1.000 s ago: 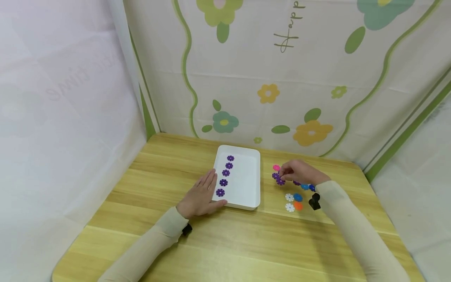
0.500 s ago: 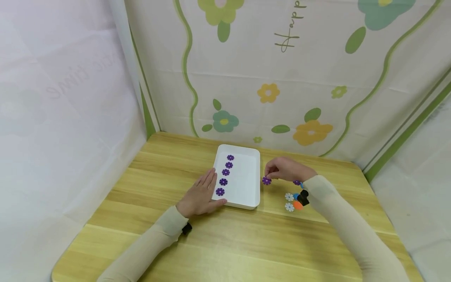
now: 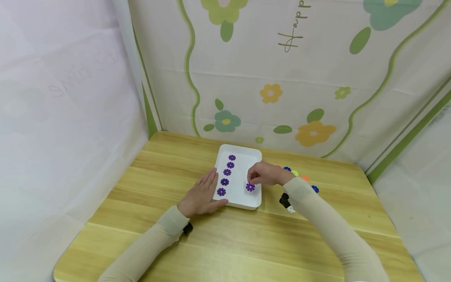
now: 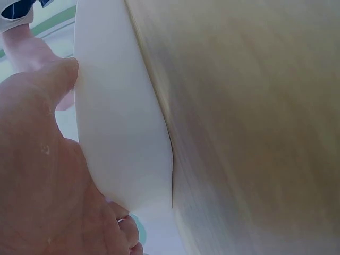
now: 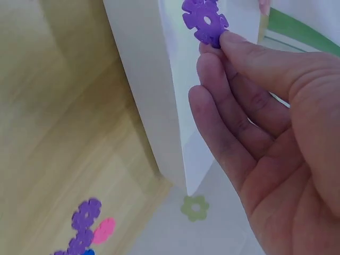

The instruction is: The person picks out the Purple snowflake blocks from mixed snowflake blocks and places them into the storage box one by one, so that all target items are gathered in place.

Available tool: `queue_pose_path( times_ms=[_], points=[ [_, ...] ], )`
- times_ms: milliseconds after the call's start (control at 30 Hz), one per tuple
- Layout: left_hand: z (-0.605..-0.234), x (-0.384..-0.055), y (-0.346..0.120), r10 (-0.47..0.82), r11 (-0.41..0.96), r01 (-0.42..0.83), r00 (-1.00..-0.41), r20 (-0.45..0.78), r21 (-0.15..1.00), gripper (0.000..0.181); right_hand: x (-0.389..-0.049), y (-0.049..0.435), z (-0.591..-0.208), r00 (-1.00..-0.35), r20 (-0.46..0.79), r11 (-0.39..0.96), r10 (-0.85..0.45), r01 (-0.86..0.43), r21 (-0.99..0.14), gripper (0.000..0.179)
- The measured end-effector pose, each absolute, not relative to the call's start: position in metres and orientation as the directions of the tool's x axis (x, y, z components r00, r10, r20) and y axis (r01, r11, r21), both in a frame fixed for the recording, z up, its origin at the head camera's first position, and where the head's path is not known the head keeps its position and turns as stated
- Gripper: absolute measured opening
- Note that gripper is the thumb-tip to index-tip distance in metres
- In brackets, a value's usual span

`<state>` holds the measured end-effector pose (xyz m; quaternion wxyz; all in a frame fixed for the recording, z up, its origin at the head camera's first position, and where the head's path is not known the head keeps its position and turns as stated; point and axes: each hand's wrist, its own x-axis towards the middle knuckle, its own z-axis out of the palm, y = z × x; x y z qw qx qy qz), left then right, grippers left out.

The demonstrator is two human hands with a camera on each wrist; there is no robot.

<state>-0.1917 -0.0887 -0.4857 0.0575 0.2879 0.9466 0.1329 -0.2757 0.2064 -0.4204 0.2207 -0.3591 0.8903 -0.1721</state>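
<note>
My right hand [image 3: 265,173] pinches a purple snowflake disc [image 3: 250,187] between thumb and fingertips, over the right side of the white tray [image 3: 243,201]. The right wrist view shows the disc [image 5: 206,20] held by its edge, its round centre hole and notched rim visible. A column of several purple discs [image 3: 227,172] lies along the tray's left side. My left hand [image 3: 199,197] rests with straight fingers along the tray's near left corner, thumb at the front rim. In the left wrist view the left hand [image 4: 48,175] lies against the tray's outer wall [image 4: 122,117].
Loose discs lie right of the tray, partly hidden by the right forearm: a dark blue disc [image 3: 315,189], an orange disc [image 3: 305,178] and a white disc [image 3: 291,209]. Purple discs [image 5: 86,213] and a pink disc [image 5: 104,230] show beside the tray. A printed cloth wall [image 3: 243,86] stands behind.
My right hand has moved left from the loose discs to over the tray, carrying a purple disc picked from them. The left hand has stayed at the tray's corner.
</note>
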Motion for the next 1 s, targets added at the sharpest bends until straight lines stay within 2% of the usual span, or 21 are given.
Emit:
queue_pose_path(
  times_ms=[233, 733, 1000],
  points=[
    [-0.488, -0.19, -0.09, 0.565, 0.785, 0.534, -0.825, -0.011, 0.313, 0.105, -0.27, 0.191, -0.434, -0.667, -0.322, 0.724, -0.672, -0.5, -0.476, 0.01],
    [-0.487, -0.192, -0.09, 0.556, 0.811, 0.529, -0.829, -0.05, 0.251, 0.106, -0.265, 0.185, -0.452, -0.668, -0.336, 0.739, -0.664, -0.518, -0.431, 0.011],
    [-0.487, -0.191, -0.09, 0.559, 0.812, 0.532, -0.827, -0.057, 0.24, 0.106, -0.263, 0.189, -0.444, -0.672, -0.305, 0.729, -0.675, -0.542, -0.418, 0.006]
  ],
)
